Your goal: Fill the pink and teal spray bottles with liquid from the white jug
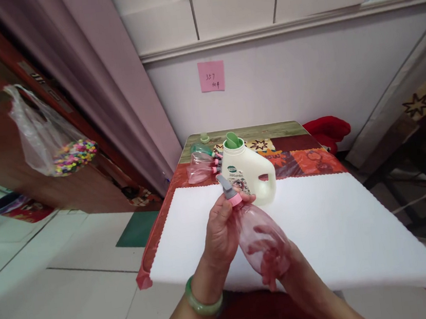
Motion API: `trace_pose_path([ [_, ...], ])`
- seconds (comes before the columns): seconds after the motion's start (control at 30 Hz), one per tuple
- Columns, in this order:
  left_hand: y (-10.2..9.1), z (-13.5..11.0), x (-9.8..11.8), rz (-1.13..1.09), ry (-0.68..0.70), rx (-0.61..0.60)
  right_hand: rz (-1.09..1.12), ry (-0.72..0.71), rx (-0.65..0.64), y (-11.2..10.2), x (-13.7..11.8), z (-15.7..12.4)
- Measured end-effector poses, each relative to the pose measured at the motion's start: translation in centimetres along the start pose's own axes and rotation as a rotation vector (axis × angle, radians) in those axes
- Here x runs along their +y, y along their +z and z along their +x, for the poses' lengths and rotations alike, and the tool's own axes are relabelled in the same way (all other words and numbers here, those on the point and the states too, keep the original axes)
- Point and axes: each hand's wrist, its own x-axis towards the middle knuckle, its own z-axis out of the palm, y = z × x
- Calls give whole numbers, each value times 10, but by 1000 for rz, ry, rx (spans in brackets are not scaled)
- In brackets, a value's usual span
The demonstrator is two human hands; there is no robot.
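Held in both hands over the table's front half is a clear pink spray bottle [256, 226] with a grey and pink trigger head [229, 191]. My left hand [221, 226], a green bangle on its wrist, grips the bottle at the neck, just under the pink collar. Around the bottle's wide base is my right hand [276, 263], its fingers seen through the plastic. The bottle tilts, head away to the left. Just behind it stands a cream detergent jug [253, 172], uncapped, with a green funnel-like piece [233, 140] in its mouth.
Several similar spray bottles [200, 166] lie at the table's back left, near a small green cap [204, 137]. A white mat [322, 229] covers the front of the table. A bag of colourful beads [75, 155] hangs at left. Red fabric [328, 132] sits behind the right corner.
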Motion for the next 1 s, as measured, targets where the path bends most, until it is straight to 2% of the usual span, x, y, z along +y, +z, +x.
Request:
trace_pose_path([
  [0.1,-6,-1,-5,-106,-49,-29,300,286,-83,5,-5,-2],
  [0.17,-8,-3,-7,-122,-46,-29,365,427,-109,7,-7,0],
  [0.2,-9,-3,-7,-111,-35,-20,343,448,-107,7,-7,1],
  [0.27,-9,-3,-5,-63,7,17,209,334,-45,9,-5,3],
  [0.4,-4,-3,2,49,119,124,-288,-260,147,4,6,8],
  [0.47,0,-3,3,80,131,151,-540,-450,196,-1,10,9],
  [0.53,1,-3,2,101,114,155,-674,-520,209,-6,14,9],
  [0.63,-2,-3,-5,106,83,141,-710,-548,191,-9,17,7],
  [0.87,-1,-7,-8,28,-7,173,-950,-694,340,-17,18,4],
  [1.0,1,-8,-3,102,30,152,-935,-689,350,-21,16,5],
])
